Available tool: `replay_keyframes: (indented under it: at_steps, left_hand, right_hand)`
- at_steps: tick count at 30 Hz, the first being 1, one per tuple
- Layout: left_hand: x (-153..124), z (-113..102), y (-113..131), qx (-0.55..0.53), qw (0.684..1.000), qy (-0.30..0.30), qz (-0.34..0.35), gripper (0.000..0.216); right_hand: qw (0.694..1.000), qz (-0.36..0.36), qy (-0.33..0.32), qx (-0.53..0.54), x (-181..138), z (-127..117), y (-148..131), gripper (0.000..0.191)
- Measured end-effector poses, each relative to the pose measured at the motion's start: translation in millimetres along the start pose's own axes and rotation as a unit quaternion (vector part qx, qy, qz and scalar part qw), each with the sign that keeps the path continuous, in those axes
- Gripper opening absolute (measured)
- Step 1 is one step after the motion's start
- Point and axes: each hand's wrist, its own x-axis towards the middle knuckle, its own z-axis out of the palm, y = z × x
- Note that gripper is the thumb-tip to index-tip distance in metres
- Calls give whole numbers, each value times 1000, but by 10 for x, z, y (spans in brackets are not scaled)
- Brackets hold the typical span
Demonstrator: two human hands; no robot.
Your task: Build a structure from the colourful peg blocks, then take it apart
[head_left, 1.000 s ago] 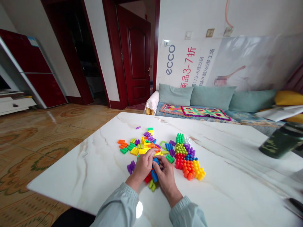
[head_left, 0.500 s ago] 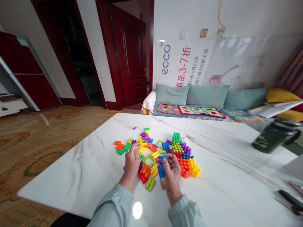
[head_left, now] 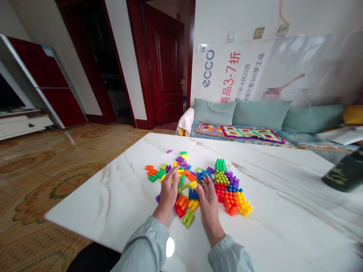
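My left hand [head_left: 169, 192] hovers over the left side of a spread of coloured plastic building pieces, fingers stretched out and holding nothing. On the right, my right hand [head_left: 208, 200] is open, its thumb apart from the fingers. Beside its thumb lies a blue piece [head_left: 193, 194], and more blue pieces [head_left: 203, 175] are at its fingertips. Between the hands are a green square frame [head_left: 184, 189], orange pieces [head_left: 182, 202], a yellow piece [head_left: 194, 205] and a lime-green piece [head_left: 188, 218]. The left hand covers part of the spread.
Bead-topped pieces stand grouped by colour right of my hand, among them red [head_left: 220, 192], orange [head_left: 231, 203] and yellow [head_left: 244, 204]. A dark green mug [head_left: 344, 172] is at the table's right. Beyond the marble-patterned table [head_left: 113, 211] is a sofa with cushions [head_left: 259, 113].
My right hand has let go of the blue pieces, which now lie among the others, and its fingers have opened. The view has turned slightly left.
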Motion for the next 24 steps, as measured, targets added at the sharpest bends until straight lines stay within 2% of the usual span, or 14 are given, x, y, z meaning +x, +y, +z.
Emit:
replay_keyframes:
  at_steps: [3,6,8,9,11,12,14,16,18,21,24]
  left_hand:
    - [26,-72,9,-2,998,65,14,41]
    - [12,-212,-2,23,988,152,1,38]
    - [-73,-322,17,66,984,163,-17,35]
    - [-142,-372,42,94,986,138,-25,34]
    - [-314,-445,118,163,986,20,-37,37]
    - [-402,-465,163,202,977,-52,-40,47]
    - [-548,-475,242,262,948,-171,-59,82]
    - [-625,-456,281,292,924,-232,-77,103]
    - [-638,-429,273,303,921,-235,-74,93]
    - [-600,-403,213,308,933,-184,-43,49]
    - [-540,-410,168,285,945,-162,-12,34]
  right_hand:
    - [999,-21,-32,17,-21,-12,36,60]
    - [999,-19,-36,0,-38,-41,3,50]
    - [999,-19,-16,-37,-43,-61,-52,40]
    - [998,-20,2,-59,-44,-69,-81,37]
    - [995,-20,28,-89,-42,-78,-125,34]
    - [995,-19,31,-93,-40,-79,-134,34]
    - [995,-17,11,-97,-35,-80,-127,34]
    - [991,-22,-17,-130,-31,-81,-97,34]
    - [981,-43,-46,-182,-30,-85,-70,31]
    - [962,-84,-102,-240,-38,-87,-68,25]
    - [950,-105,-133,-263,-46,-81,-94,21]
